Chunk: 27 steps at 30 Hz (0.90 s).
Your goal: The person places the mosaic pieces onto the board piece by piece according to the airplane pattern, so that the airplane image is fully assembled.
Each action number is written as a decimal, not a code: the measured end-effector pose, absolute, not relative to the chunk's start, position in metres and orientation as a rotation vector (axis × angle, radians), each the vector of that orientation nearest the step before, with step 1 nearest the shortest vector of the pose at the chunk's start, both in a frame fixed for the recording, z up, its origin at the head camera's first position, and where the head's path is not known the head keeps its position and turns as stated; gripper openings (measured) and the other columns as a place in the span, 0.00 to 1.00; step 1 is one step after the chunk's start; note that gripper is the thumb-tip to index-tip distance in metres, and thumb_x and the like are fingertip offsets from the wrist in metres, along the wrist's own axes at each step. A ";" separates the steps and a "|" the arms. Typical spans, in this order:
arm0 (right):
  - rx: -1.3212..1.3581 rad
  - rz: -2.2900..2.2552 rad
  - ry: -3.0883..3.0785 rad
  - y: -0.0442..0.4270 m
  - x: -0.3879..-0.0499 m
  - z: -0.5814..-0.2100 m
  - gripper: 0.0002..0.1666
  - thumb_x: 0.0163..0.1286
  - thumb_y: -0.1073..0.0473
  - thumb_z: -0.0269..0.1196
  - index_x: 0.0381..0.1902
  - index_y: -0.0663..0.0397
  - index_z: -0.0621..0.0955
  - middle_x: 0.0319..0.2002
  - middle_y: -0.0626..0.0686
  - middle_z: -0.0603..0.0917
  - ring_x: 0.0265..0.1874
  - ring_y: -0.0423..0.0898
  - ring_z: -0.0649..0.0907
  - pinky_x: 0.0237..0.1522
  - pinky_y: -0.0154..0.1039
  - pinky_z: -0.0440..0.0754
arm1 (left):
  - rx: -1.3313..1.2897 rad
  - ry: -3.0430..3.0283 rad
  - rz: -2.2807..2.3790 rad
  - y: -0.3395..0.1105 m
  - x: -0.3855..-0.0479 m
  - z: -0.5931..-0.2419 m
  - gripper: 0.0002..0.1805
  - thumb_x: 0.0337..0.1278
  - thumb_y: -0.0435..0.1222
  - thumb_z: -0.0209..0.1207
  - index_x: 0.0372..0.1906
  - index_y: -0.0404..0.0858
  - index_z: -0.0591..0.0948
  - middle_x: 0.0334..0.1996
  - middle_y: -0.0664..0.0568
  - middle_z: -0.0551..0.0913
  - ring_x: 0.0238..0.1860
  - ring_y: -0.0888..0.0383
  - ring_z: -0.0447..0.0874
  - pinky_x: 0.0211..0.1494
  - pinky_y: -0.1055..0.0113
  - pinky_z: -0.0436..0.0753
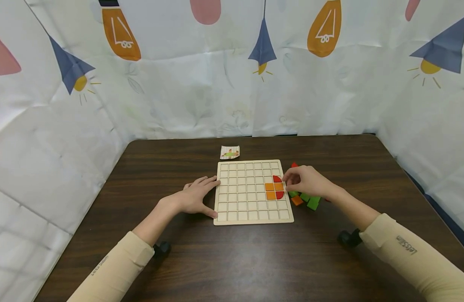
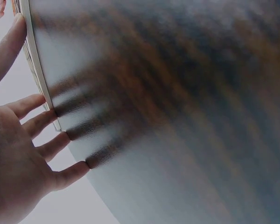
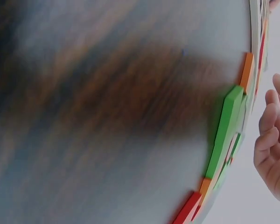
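A light wooden grid board (image 1: 239, 193) lies on the table. Near its right edge sit several orange squares (image 1: 270, 195), with a red rounded piece (image 1: 277, 179) above and another red rounded piece (image 1: 280, 195) below right. My left hand (image 1: 194, 196) touches the board's left edge, thumb and fingers spread; the left wrist view shows the fingertips (image 2: 47, 114) along that edge. Over the board's right edge, my right hand (image 1: 307, 181) has bent fingers, close to the red and orange pieces. Whether a piece is between its fingertips cannot be made out.
Under and beside the right hand lies a loose pile of pieces, among them a green piece (image 1: 313, 203), an orange piece (image 1: 297, 201) and a red piece (image 1: 294, 165). A small pattern card (image 1: 230, 152) lies behind the board. Printed cloth (image 1: 232, 105) surrounds the dark table (image 1: 247, 260).
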State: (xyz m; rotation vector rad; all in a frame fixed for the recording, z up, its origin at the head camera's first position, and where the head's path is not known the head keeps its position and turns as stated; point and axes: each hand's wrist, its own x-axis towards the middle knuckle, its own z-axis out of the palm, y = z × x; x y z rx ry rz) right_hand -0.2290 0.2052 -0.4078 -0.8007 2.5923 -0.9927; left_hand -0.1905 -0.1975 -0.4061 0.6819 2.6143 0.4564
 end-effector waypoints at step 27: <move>-0.521 -1.001 2.718 0.262 -0.254 -0.411 0.13 0.69 0.64 0.70 0.50 0.63 0.85 0.36 0.51 0.84 0.35 0.49 0.82 0.38 0.43 0.80 | 0.667 2.607 0.470 -0.197 -0.190 -0.404 0.59 0.51 0.60 0.74 0.82 0.42 0.57 0.82 0.44 0.49 0.81 0.38 0.41 0.70 0.27 0.51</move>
